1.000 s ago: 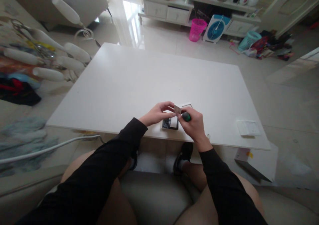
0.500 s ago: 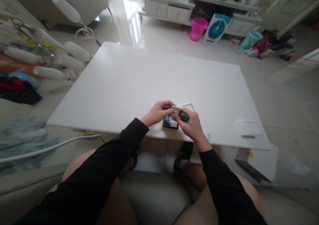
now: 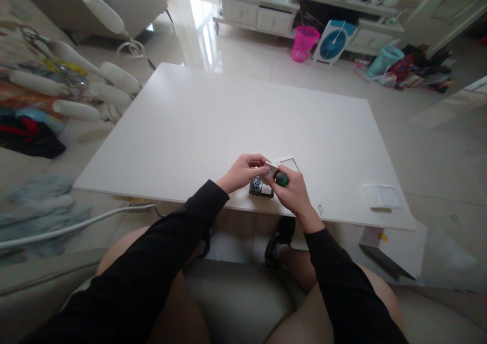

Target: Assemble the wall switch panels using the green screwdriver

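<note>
My left hand (image 3: 245,171) pinches a small white plate (image 3: 271,169) near the table's front edge. Wrapped in my right hand (image 3: 294,191) is a screwdriver with a green and black handle (image 3: 282,179); the thumb and a finger of that hand also touch the white plate. Below the plate, a dark open box-like part (image 3: 261,188) with metal bits and a pale patch lies on the white table (image 3: 213,115). A thin white frame (image 3: 288,162) rests just behind my right hand, partly hidden by it.
White square panels (image 3: 381,196) lie at the table's right end. A small clear item (image 3: 320,209) sits by the front edge. Beyond the table stand a pink basket (image 3: 304,44), a blue fan (image 3: 334,41) and white cabinets (image 3: 274,20). Lamp arms (image 3: 110,98) reach toward the left edge.
The small white plate has tilted and shifted slightly to the right between my fingers. Both hands keep nearly the same pose.
</note>
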A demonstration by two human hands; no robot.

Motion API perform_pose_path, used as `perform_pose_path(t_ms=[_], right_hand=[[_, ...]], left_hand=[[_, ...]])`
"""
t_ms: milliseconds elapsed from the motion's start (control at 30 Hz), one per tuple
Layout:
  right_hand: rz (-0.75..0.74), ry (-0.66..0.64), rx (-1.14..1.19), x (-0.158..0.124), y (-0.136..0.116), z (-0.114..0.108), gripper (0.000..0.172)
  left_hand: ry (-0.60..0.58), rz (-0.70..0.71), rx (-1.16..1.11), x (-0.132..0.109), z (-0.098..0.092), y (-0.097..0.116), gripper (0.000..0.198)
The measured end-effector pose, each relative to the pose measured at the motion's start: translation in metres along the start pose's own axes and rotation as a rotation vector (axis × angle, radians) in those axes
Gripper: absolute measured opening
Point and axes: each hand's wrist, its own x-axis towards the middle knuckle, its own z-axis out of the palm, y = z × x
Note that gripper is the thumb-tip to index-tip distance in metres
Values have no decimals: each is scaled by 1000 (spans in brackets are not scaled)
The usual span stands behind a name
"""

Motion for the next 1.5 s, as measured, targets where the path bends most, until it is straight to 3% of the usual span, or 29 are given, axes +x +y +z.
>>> perform_pose_path(t_ms=[167, 400, 733, 1033, 1500], right_hand=[[-6, 12, -14, 0, 4, 1, 25], [-11, 11, -48, 0, 7, 2, 25], [-13, 32, -34, 0, 5, 3, 26], [30, 129, 37, 1, 8, 5, 15], [144, 115, 144, 2, 11, 6, 27]], left_hand=[[-31, -5, -29, 0, -1, -2, 31], [-6, 23, -6, 0, 1, 0, 20], [28, 45, 50, 1, 0, -3, 19], [56, 4, -23, 2, 1, -2, 28], [-2, -90, -138, 4, 1, -6, 45]])
